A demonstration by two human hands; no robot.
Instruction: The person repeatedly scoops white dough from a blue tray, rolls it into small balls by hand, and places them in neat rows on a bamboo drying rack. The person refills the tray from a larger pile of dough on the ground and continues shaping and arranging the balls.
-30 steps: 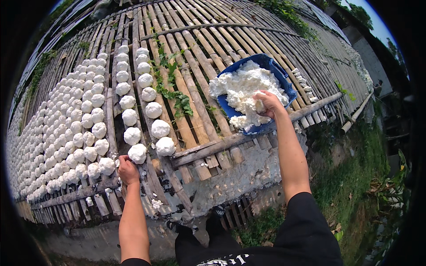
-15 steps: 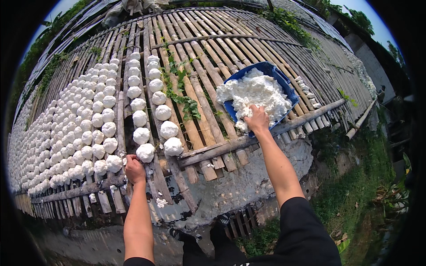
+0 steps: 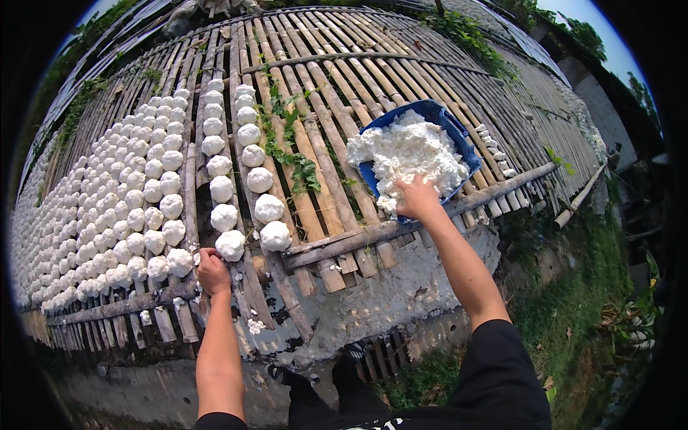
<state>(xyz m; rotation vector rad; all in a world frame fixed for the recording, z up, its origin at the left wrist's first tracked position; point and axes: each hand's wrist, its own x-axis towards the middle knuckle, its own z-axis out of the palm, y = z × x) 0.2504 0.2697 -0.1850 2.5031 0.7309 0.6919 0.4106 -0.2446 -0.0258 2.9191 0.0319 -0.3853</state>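
Note:
A blue plastic tub (image 3: 467,147), tilted toward me, holds a heap of crumbly white paste-like mass (image 3: 423,147) that spills over its left rim. Across the front of that heap lies my right hand (image 3: 417,198), its fingers apart and the tips touching the mass. My left hand (image 3: 213,272) is curled closed at the front of the bamboo rack, resting by a slat. Whatever its fingers may hold is hidden. Just right of it sits a white ball (image 3: 230,245), the nearest of a row; another white ball (image 3: 275,236) ends the neighbouring row.
Many white balls (image 3: 136,218) cover the left of the bamboo rack (image 3: 337,93). A green vine (image 3: 304,170) creeps between slats, and a thick crosswise pole (image 3: 344,240) borders the front. Small white lumps (image 3: 494,150) lie right of the tub. Below are a grey ledge and grass.
My right hand has shifted slightly and spread its fingers wider on the white mass. My left hand stays closed at nearly the same spot. The whole view has tilted a little.

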